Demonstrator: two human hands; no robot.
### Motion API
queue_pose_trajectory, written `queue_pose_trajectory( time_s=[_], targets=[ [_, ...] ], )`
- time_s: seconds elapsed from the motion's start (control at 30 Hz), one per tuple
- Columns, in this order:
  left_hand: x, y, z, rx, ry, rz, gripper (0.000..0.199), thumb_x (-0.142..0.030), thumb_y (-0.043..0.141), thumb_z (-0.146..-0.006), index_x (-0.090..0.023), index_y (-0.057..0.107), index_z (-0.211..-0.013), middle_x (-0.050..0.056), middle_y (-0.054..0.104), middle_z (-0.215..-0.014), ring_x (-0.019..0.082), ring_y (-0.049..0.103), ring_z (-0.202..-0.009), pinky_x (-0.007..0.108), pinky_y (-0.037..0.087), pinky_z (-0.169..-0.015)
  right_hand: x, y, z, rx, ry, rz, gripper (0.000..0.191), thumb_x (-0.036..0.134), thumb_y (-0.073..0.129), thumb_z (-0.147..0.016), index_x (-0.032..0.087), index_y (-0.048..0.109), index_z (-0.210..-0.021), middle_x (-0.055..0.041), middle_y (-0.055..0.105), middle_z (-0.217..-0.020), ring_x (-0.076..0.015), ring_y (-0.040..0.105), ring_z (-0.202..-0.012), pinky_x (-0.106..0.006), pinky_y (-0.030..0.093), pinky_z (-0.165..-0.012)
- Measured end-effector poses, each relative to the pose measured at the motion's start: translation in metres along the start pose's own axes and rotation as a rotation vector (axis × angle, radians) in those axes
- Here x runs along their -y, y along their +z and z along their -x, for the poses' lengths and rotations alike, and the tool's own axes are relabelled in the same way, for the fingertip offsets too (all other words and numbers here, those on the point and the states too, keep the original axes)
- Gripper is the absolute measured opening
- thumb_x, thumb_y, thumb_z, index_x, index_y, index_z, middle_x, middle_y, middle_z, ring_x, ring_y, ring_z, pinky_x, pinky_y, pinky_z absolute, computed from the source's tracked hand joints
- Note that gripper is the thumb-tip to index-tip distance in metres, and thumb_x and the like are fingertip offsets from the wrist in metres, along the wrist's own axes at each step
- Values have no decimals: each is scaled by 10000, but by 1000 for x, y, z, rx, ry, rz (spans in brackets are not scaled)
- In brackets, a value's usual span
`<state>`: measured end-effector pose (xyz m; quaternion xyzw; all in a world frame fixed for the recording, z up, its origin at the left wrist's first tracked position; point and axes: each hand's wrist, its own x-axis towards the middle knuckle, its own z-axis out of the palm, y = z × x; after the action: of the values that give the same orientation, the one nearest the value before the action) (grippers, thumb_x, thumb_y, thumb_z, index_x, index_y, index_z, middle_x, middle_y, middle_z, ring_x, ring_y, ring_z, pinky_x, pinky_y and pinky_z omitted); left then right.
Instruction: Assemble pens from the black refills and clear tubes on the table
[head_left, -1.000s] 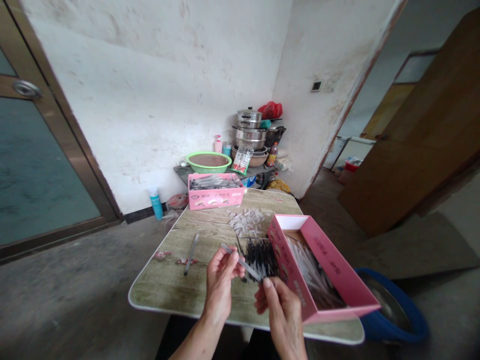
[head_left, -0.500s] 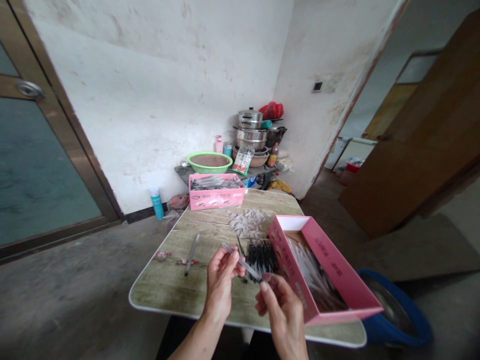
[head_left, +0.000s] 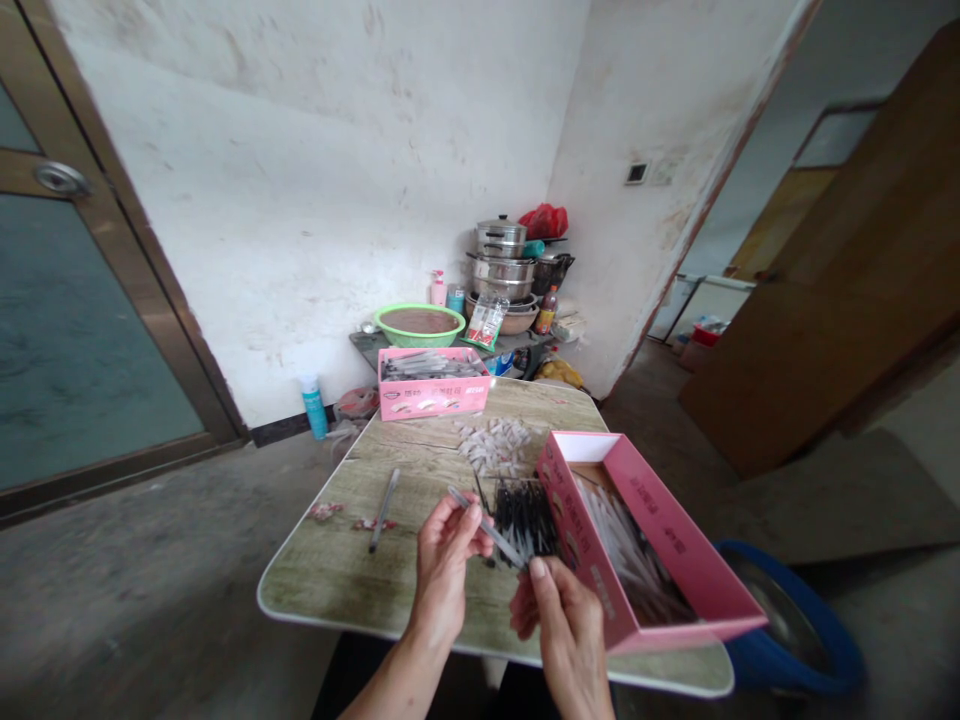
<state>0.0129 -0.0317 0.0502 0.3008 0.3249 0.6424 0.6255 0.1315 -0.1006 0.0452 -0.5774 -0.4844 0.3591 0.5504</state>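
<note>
A translucent grey pen (head_left: 504,543) slants between my hands above the table. My left hand (head_left: 442,555) pinches its upper part with thumb and fingers. At the lower end, the closed fingers of my right hand (head_left: 562,610) grip the tip, covering it. Just behind the pen lies a heap of black pen parts (head_left: 525,510); their exact kind is too small to tell. Farther back is a pile of small whitish pieces (head_left: 495,447). Another pen (head_left: 385,510) with a dark end lies alone left of my left hand.
To the right, an open pink box (head_left: 675,520) holds many pale translucent tubes. A second pink box (head_left: 433,398), full of pens, stands at the far table edge. Behind are a green basin (head_left: 420,340) and stacked pots (head_left: 502,270). A blue tub (head_left: 832,650) sits on the floor at right.
My right hand has shifted slightly and its fingers have closed more around the pen's lower end. The pen and my left hand have moved slightly right.
</note>
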Motion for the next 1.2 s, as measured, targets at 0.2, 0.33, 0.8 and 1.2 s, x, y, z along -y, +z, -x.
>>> queue_pose_trajectory(
  time_s=[0.2, 0.33, 0.8, 1.2],
  targets=[
    [1, -2, 0, -6, -1, -7, 314, -335, 713, -741, -127, 611, -952, 40, 642, -722, 89, 544, -547, 202, 449, -524, 0, 1, 1, 19, 16, -17, 382, 504, 508, -881, 164, 569, -719, -5, 580, -549, -124, 535, -465, -208, 408, -452],
    [7, -3, 1, 2, -24, -21, 298, -352, 712, -739, -145, 619, -932, 27, 647, -719, 87, 549, -542, 194, 448, -516, -4, 2, 0, 31, 57, -19, 446, 515, 444, -908, 167, 539, -645, -5, 561, -508, -113, 514, -426, -204, 390, -423],
    [34, -49, -125, 73, 356, -1098, 198, -178, 569, -783, -161, 694, -936, 74, 723, -896, 187, 665, -821, 294, 500, -770, -45, -3, -3, 17, 255, -116, 462, 603, 564, -786, 154, 561, -677, 30, 502, -442, -85, 429, -314, -164, 270, -277],
    [73, -24, -189, 159, 302, -1450, 103, -127, 585, -788, -131, 679, -830, 138, 629, -980, 253, 593, -961, 361, 413, -888, -47, -3, 4, -68, 298, -95, 499, 657, 606, -706, 163, 558, -653, 29, 512, -407, -87, 426, -295, -159, 215, -284]
  ],
)
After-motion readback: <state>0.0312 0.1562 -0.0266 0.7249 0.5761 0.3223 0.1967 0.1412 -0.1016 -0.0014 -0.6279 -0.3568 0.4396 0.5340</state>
